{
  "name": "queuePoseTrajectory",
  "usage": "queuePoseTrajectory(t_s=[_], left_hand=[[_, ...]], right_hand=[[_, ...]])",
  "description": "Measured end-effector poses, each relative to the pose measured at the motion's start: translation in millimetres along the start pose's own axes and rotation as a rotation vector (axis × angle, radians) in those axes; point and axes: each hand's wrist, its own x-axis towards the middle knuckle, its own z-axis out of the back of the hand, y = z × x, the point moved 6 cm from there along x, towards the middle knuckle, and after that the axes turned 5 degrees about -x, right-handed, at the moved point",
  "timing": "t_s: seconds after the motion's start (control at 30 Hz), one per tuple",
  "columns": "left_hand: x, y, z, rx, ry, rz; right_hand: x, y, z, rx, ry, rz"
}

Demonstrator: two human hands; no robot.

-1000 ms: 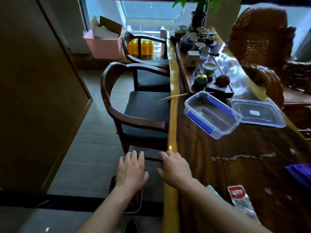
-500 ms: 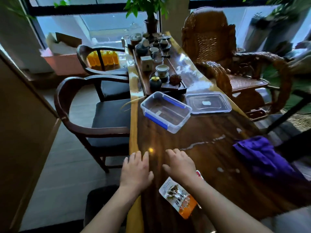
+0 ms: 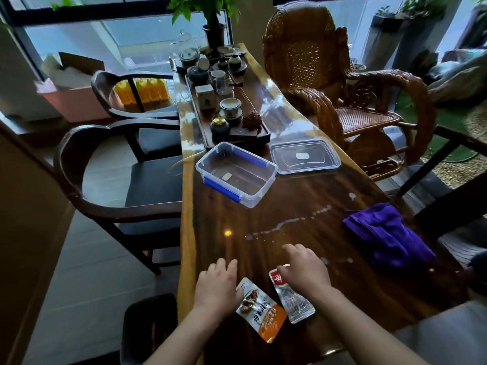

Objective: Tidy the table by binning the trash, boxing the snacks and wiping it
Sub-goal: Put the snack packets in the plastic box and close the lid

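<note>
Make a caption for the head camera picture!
Left hand and right hand by an orange packet and a red packet on the table; box, lid and purple cloth beyond.

Right hand [image 3: 305, 270] covers the red top of the clear packet [image 3: 295, 301] — contact under the palm can't be seen; left hand [image 3: 216, 288] hides a corner of the orange packet [image 3: 263, 314]. Print on both packets is too small to read. Bin [image 3: 143, 321] on the floor is dark, partly behind the left forearm — contents not visible.
</note>
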Motion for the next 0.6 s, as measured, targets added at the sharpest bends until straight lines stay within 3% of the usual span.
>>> queuePoseTrajectory(t_s=[0.3, 0.6], left_hand=[[82, 15, 28, -0.570, -0.010, 0.243], [191, 10, 67, -1.112, -0.163, 0.665]], right_hand=[[-2, -12, -24, -0.036, 0.102, -0.140], [17, -25, -52, -0.057, 0.212, 0.009]])
